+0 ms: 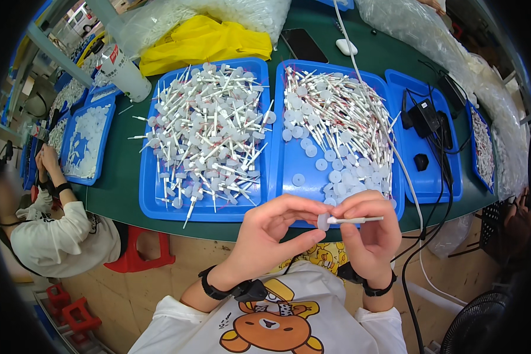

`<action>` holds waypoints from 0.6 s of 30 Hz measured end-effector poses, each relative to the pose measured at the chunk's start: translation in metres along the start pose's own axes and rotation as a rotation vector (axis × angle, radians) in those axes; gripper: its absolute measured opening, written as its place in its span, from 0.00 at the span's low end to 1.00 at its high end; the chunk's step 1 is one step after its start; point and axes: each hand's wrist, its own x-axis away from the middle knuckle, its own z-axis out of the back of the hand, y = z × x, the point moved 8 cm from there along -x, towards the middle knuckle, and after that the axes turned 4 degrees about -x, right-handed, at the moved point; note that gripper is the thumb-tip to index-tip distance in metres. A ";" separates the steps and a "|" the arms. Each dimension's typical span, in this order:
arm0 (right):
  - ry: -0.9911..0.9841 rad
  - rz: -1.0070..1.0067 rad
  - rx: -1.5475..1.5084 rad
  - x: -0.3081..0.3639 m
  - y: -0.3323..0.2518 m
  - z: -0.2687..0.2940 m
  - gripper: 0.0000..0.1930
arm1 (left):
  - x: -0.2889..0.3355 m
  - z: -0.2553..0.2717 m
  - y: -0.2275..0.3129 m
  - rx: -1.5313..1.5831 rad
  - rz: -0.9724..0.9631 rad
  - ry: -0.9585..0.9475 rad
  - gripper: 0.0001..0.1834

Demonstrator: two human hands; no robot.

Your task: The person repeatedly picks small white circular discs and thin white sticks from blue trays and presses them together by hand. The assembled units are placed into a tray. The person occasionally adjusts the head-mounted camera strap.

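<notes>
In front of my chest, over the near edge of the right-hand tray, my two hands meet. My left hand (277,227) pinches a translucent round disc (323,222) between thumb and fingertips. A thin white stick-shaped part (360,220) lies in the closed fingers of my right hand (369,236), its end against the disc. Beyond them, a blue tray (289,183) holds loose discs at its near side and a heap of white sticks with reddish wires. The blue tray (150,200) to its left is piled with sticks that carry discs.
A bottle (124,74), yellow bag (203,44), phone (304,45) and white case (346,47) stand along the far side. At right, a blue tray (419,183) holds black adapters and cables. A white cable (389,135) crosses the trays. Another person (65,236) works at left.
</notes>
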 end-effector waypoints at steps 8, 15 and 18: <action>-0.147 0.078 0.310 -0.007 -0.024 0.004 0.12 | 0.003 0.003 0.024 -0.246 -0.088 -0.048 0.19; -0.288 0.197 0.619 -0.004 -0.041 -0.009 0.13 | 0.001 0.002 0.035 -0.403 -0.138 -0.115 0.18; -0.265 0.150 0.568 0.000 -0.038 -0.011 0.10 | 0.001 0.002 0.039 -0.414 -0.187 -0.118 0.15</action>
